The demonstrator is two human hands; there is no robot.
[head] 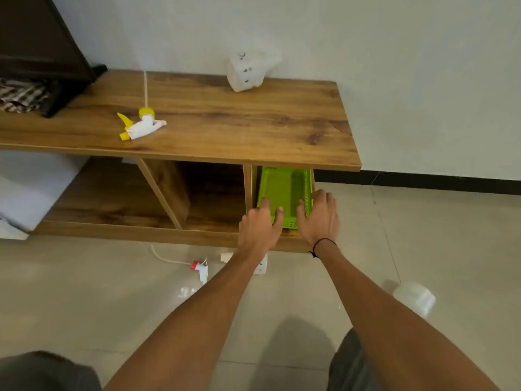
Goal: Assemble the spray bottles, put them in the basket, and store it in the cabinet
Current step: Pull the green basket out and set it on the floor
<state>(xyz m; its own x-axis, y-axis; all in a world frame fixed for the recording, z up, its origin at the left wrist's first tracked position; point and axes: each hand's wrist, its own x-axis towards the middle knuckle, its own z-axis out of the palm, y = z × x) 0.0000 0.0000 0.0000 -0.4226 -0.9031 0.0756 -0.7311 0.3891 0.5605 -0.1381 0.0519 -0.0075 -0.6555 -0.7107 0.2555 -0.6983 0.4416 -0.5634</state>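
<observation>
A green perforated basket point(282, 187) sits in the right compartment of the wooden cabinet point(214, 232), partly under the top board. My left hand point(259, 227) grips its front left rim and my right hand point(318, 218) grips its front right rim. The basket looks empty. A yellow and white spray head point(141, 124) with its tube lies on the cabinet top point(225, 128). A white bottle point(248, 70) stands at the back of the top. On the floor lie a red and white spray head point(200, 268) and a white bottle point(414, 297); another white bottle point(260, 266) is partly hidden under my left forearm.
A dark screen point(36, 43) and a checked cloth point(22, 94) occupy the top's left end. A white box point(25, 193) fills the cabinet's left compartment. The middle compartment point(214, 193) holds nothing. The tiled floor point(451, 235) extends to the right of the cabinet.
</observation>
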